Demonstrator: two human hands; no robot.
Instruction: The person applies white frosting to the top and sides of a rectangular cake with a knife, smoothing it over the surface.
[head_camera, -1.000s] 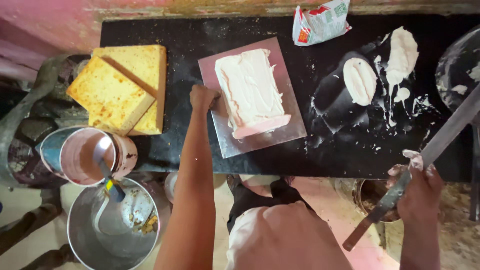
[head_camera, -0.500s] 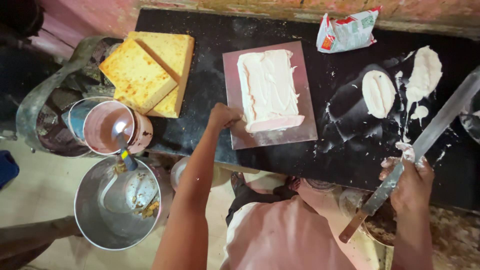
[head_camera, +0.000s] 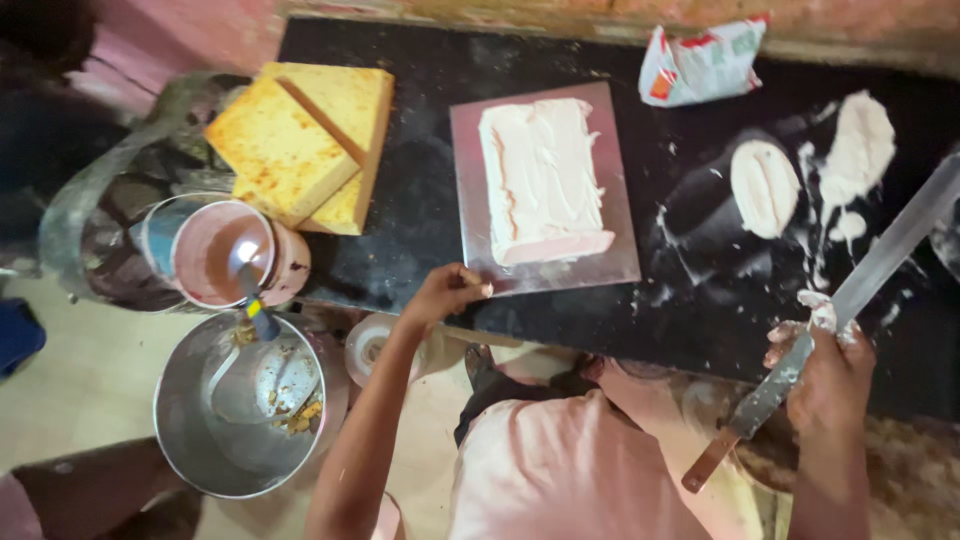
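Observation:
A rectangular cake (head_camera: 543, 180) coated in white cream sits on a square silver board (head_camera: 620, 255) on a black counter (head_camera: 430, 260). My left hand (head_camera: 448, 293) pinches the near left corner of the board. My right hand (head_camera: 825, 365), smeared with cream, holds a long palette knife (head_camera: 850, 295) by its wooden handle, the blade pointing up and right, away from the cake. Dabs of white cream (head_camera: 765, 185) lie on the counter between the board and the knife.
Yellow sponge cake slabs (head_camera: 300, 145) are stacked at the counter's left end. A pink-filled container with a brush (head_camera: 225, 255) and a steel bucket (head_camera: 245, 410) stand below left. A crumpled packet (head_camera: 705, 60) lies at the back. Another person's limb (head_camera: 80, 490) shows at bottom left.
My left hand has slid from the board's left edge down to its near left corner. The view has shifted, so everything sits further right. The knife stays in my right hand.

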